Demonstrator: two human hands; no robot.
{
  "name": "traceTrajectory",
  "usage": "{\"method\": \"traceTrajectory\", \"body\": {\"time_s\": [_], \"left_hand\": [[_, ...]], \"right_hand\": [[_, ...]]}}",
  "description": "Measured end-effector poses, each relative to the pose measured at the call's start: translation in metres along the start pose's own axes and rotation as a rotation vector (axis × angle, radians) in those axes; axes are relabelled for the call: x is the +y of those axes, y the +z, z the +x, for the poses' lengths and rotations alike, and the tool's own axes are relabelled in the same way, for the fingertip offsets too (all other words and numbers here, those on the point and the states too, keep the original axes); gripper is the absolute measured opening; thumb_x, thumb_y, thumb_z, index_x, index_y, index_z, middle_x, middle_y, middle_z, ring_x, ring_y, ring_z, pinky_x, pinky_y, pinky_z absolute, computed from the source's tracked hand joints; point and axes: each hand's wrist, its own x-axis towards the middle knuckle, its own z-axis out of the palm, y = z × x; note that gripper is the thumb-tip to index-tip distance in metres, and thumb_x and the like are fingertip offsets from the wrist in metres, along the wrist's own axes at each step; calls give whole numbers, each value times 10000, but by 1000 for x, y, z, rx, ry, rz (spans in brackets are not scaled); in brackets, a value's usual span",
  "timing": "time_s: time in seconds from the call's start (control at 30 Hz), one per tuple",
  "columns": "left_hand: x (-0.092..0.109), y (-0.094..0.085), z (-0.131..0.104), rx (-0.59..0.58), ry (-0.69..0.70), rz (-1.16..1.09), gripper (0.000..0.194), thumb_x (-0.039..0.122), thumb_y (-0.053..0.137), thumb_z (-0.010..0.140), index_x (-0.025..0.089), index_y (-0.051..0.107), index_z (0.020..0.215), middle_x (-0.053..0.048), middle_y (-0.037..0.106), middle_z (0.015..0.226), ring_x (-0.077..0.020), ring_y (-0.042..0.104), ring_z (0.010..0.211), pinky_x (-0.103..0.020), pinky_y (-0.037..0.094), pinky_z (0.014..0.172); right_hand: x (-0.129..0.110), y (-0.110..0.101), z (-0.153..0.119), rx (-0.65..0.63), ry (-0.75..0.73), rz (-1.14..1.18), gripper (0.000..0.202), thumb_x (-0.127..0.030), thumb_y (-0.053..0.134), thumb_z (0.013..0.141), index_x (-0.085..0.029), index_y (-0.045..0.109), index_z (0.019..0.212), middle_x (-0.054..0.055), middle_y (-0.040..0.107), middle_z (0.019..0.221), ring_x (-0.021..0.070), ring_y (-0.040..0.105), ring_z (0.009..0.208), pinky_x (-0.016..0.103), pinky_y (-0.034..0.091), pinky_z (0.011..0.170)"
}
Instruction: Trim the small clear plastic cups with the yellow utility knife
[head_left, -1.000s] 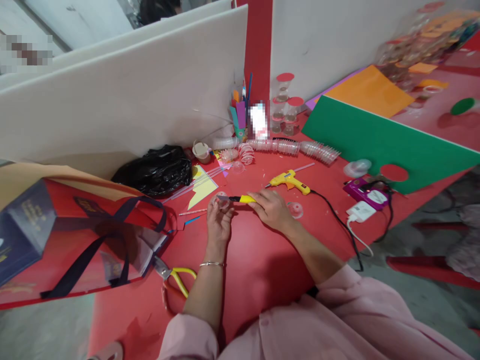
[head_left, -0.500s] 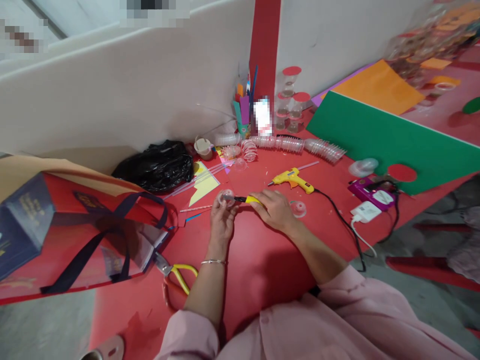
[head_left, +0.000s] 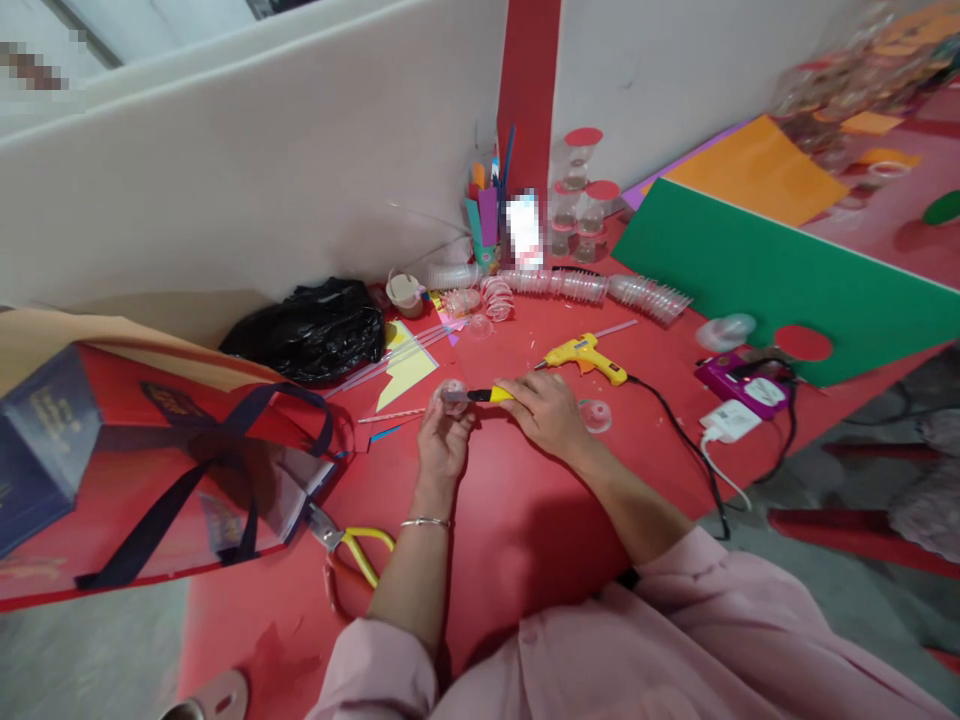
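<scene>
My left hand (head_left: 444, 442) is closed around a small clear plastic cup or lid (head_left: 448, 386), held just above the red table. In my right hand (head_left: 551, 412) is a yellow and black craft knife (head_left: 480, 396), its blade pointing left and lying over or against the clear plastic piece. Whether the blade has gone into the plastic I cannot tell. Another round clear piece (head_left: 597, 417) lies right of my right hand. Beyond it rests a yellow glue gun (head_left: 585, 357) on its side, with a black cord.
Stacked clear plastic cups (head_left: 577, 286) line the wall side. To the left are a black plastic bag (head_left: 307, 330), a red gift bag (head_left: 150, 450) and yellow-handled pliers (head_left: 360, 550). A green sheet (head_left: 780, 280) and a purple power strip (head_left: 750, 388) are on the right.
The knife blade has shifted slightly left across the clear plastic piece, with my right hand behind it. My left hand keeps its hold.
</scene>
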Motion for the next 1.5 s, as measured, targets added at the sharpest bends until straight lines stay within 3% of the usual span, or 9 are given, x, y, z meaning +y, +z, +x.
{"method": "traceTrajectory", "body": {"time_s": [0.13, 0.3, 0.6, 0.8, 1.27, 1.5], "left_hand": [[1, 0, 0, 0, -32, -9, 272, 350, 734, 903, 177, 712, 1110, -58, 699, 914, -163, 677, 846, -268, 528, 724], [0, 0, -1, -11, -29, 28, 331, 357, 745, 883, 182, 709, 1161, -100, 732, 1115, -190, 694, 912, -277, 530, 692], [1, 2, -3, 0, -56, 28, 321, 378, 712, 888, 176, 730, 1137, -113, 761, 1096, -200, 723, 845, -300, 546, 706], [0, 2, -3, -24, 2, 28, 326, 291, 768, 855, 210, 730, 1168, -84, 731, 1146, -182, 688, 938, -288, 552, 748], [1, 3, -4, 17, 28, 91, 396, 327, 835, 820, 240, 699, 1181, -69, 717, 1173, -172, 694, 959, -279, 557, 770], [1, 3, -5, -18, 32, 74, 430, 362, 866, 779, 237, 711, 1161, -88, 726, 1151, -243, 725, 1006, -287, 557, 752]], "right_hand": [[-1, -3, 1, 40, -6, 54, 384, -438, 486, 1069, -245, 692, 1329, 75, 716, 1032, 213, 621, 966, 374, 421, 867], [-1, -1, 0, 1, 5, 43, 386, -451, 486, 1067, -242, 710, 1302, 70, 719, 1011, 207, 624, 943, 367, 423, 856], [11, -6, 1, 64, 83, 14, 368, -417, 502, 1061, -265, 696, 1334, 78, 701, 1024, 222, 618, 968, 379, 426, 886], [-2, -4, 0, -1, 37, 53, 380, -443, 487, 1066, -257, 705, 1316, 72, 720, 1012, 214, 626, 962, 374, 419, 861], [-1, 0, 0, -34, 42, 97, 400, -465, 447, 1078, -271, 692, 1328, 71, 717, 1019, 206, 630, 966, 363, 432, 867], [15, -3, 0, 86, 94, 11, 372, -441, 492, 1064, -260, 711, 1304, 77, 704, 1008, 216, 613, 957, 374, 423, 872]]}}
